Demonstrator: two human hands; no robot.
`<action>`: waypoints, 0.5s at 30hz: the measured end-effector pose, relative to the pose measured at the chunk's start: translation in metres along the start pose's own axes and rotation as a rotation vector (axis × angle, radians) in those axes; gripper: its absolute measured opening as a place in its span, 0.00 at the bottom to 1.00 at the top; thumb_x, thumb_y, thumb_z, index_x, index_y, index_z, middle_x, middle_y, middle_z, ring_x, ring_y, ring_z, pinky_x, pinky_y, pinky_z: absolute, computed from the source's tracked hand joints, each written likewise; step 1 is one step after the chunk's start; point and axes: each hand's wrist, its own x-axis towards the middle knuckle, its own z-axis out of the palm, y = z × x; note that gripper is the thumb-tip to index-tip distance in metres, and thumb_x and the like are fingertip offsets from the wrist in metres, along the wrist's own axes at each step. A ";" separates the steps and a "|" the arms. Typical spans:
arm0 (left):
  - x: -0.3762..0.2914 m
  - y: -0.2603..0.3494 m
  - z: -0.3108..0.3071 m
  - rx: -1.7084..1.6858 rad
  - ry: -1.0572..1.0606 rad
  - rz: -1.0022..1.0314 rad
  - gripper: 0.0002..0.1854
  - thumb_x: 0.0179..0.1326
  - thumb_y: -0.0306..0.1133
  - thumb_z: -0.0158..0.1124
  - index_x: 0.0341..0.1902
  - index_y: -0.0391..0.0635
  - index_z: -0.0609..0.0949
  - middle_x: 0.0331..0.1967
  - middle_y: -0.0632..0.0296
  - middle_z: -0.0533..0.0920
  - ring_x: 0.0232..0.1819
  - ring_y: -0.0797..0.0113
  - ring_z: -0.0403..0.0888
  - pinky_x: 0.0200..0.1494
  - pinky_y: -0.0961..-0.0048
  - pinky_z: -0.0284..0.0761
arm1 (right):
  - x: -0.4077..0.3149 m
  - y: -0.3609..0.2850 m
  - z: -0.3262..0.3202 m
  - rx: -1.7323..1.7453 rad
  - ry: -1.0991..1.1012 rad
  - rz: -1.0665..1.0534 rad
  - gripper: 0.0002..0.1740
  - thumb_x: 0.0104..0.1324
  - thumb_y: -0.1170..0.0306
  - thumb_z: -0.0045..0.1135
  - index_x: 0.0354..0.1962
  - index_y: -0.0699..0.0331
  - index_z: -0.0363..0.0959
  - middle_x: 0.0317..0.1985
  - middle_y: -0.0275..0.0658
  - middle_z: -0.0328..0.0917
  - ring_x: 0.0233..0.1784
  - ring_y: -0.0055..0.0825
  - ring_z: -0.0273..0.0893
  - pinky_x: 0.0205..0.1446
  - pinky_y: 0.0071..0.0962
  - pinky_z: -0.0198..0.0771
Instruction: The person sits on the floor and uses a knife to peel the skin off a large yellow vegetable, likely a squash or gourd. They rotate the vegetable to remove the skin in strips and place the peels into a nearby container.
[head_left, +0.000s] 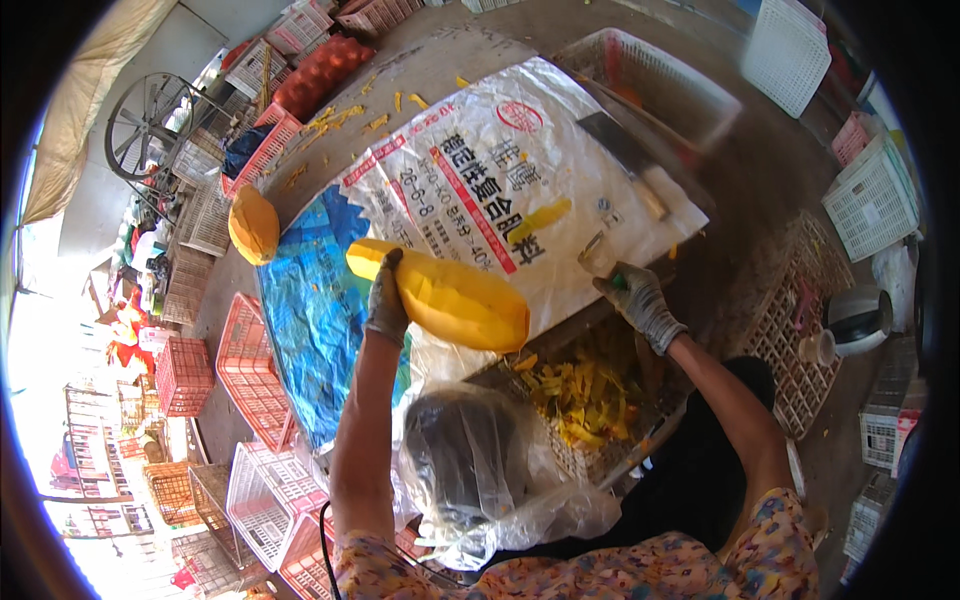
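Observation:
My left hand, in a grey glove, grips a long peeled yellow squash near its narrow end, over the white woven sack. My right hand, gloved too, is closed around a small green-handled tool, apart from the squash; its blurred head looks like a peeler, but I cannot tell for sure. A cleaver with a wooden handle lies on the sack at the upper right. Yellow peelings fill a crate below the squash. A second peeled squash rests at the left corner of the work surface.
Blue plastic sheeting covers the left part of the surface. A white crate stands beyond it. Pink crates stand at the left, and a flat crate at the right. Clear plastic covers something dark close to my lap.

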 end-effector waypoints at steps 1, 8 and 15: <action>0.022 0.006 0.006 0.009 -0.092 0.036 0.19 0.66 0.42 0.58 0.53 0.41 0.75 0.45 0.54 0.82 0.46 0.57 0.81 0.54 0.62 0.77 | 0.013 0.000 0.001 -0.102 0.031 -0.037 0.16 0.63 0.59 0.62 0.35 0.66 0.77 0.24 0.46 0.79 0.29 0.35 0.77 0.39 0.34 0.73; 0.242 0.057 0.110 0.202 -0.088 0.057 0.14 0.59 0.38 0.66 0.42 0.42 0.78 0.35 0.60 0.80 0.35 0.62 0.80 0.43 0.65 0.79 | 0.036 0.031 0.010 -0.354 0.187 -0.247 0.13 0.60 0.67 0.66 0.26 0.65 0.70 0.18 0.43 0.71 0.21 0.38 0.73 0.28 0.32 0.68; 0.362 0.048 0.163 0.758 0.413 0.447 0.22 0.51 0.33 0.74 0.48 0.38 0.79 0.40 0.54 0.83 0.37 0.61 0.83 0.45 0.66 0.81 | 0.035 0.037 0.009 -0.238 0.141 -0.243 0.10 0.58 0.70 0.65 0.27 0.63 0.70 0.20 0.42 0.73 0.23 0.38 0.75 0.28 0.32 0.68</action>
